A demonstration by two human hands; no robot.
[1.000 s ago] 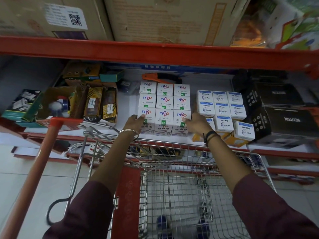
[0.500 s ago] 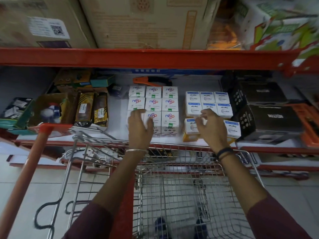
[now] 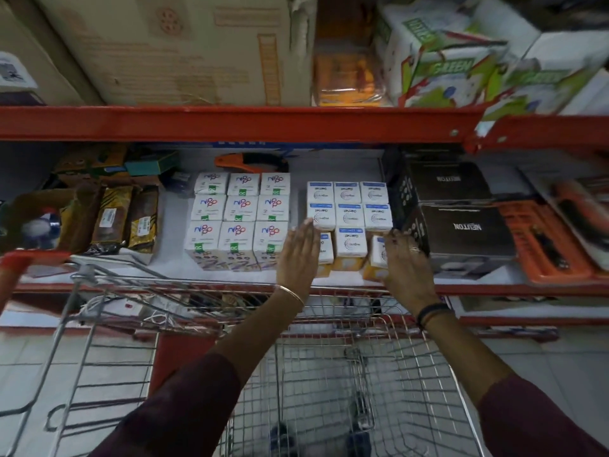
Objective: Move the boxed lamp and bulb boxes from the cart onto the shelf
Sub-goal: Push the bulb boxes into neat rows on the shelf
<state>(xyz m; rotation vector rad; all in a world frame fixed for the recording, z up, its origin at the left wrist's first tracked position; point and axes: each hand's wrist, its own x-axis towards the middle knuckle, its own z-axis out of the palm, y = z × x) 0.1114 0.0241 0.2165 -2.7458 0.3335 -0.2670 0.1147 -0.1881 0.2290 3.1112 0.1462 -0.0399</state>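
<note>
White bulb boxes with blue tops (image 3: 350, 219) stand in a three-by-three block on the shelf (image 3: 171, 209), their front row near its red front edge. The left hand (image 3: 298, 255) lies flat against the block's left side, fingers (image 3: 304, 230) straight and held together, clamped on nothing. The right hand (image 3: 403, 262) presses the front right box from the other side with its fingers (image 3: 397, 240) spread slightly; it hides most of that box, and the left hand covers part of the front left one.

Just left of this block, a narrow strip of bare shelf separates it from a second three-by-three block of white boxes with pink and green print (image 3: 239, 219). On the right, the blue-topped boxes stand almost against the black cartons (image 3: 458, 225), so little room is left there. Open shelf surface shows behind both blocks, up to an orange tool (image 3: 250, 161) at the back.

Below the hands the wire cart (image 3: 329, 390) stands against the shelf front; its basket looks empty, though the bottom is cut off by the frame. I cannot pick out which carton holds the lamp. Items at the far left and right are blurred.
</note>
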